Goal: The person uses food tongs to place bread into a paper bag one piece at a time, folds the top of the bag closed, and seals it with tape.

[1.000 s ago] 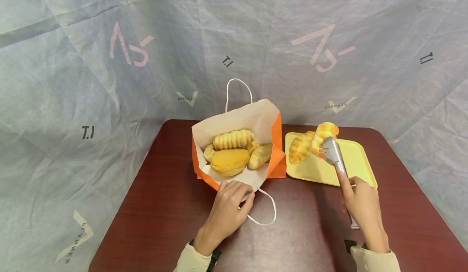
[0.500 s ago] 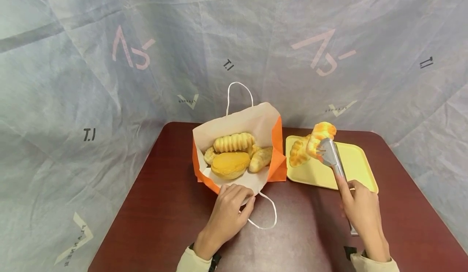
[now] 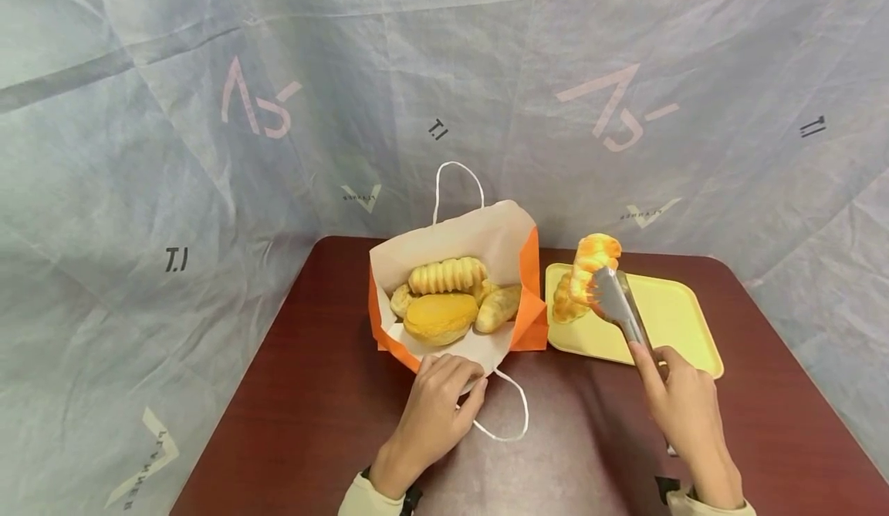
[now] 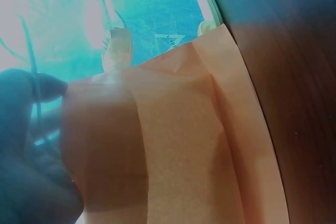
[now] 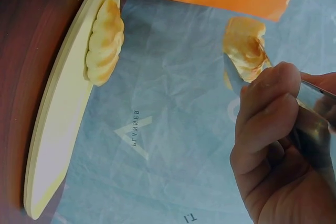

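Note:
My right hand grips metal tongs, which pinch a ridged golden bread roll. That roll is raised above the yellow tray; the right wrist view shows it near the bag's orange side. A second ridged roll lies on the tray, partly covered by the held one in the head view. With my left hand I pinch the front rim of an orange paper bag with a white inside. In the bag are several breads, among them a smooth yellow bun and a spiral roll.
The bag leans with its mouth towards me on a dark red table. One white cord handle stands up at the back, another droops in front. A grey printed sheet hangs behind the table.
The tongs and the roll they pinch have moved left, over the tray's left end towards the bag. My left hand stays at the bag's rim. The head view has shifted slightly.

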The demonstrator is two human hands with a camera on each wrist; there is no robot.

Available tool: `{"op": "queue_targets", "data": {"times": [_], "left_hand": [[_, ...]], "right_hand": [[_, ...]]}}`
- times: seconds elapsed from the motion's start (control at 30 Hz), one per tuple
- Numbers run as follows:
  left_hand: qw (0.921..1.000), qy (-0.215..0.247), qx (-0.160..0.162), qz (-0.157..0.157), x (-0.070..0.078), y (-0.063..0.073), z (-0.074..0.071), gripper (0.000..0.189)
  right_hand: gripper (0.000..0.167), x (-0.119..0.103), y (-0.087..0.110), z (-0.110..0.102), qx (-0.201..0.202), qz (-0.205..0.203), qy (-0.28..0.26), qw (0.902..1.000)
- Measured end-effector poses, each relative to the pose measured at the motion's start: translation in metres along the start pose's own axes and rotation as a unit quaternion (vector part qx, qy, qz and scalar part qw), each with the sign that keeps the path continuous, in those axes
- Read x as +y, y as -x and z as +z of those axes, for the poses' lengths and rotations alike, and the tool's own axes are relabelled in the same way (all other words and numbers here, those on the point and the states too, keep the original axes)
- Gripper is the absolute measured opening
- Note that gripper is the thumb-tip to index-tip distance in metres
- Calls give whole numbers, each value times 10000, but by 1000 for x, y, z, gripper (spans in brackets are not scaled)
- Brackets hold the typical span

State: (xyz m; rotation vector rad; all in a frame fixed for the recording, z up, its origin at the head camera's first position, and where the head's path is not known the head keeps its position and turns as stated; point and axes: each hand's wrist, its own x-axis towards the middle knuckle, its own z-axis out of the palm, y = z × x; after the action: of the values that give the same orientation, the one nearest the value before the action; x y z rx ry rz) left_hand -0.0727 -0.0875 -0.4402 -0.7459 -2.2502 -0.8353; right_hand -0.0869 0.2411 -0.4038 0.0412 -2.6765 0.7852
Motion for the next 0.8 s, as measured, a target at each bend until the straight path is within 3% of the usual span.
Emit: {"op": "queue_targets", "data": {"times": [0.8], "left_hand": [[10000, -26, 80, 33, 0, 0, 1, 7]], "right_hand": [[28, -15, 9, -5, 1166, -219, -245, 9926]]}}
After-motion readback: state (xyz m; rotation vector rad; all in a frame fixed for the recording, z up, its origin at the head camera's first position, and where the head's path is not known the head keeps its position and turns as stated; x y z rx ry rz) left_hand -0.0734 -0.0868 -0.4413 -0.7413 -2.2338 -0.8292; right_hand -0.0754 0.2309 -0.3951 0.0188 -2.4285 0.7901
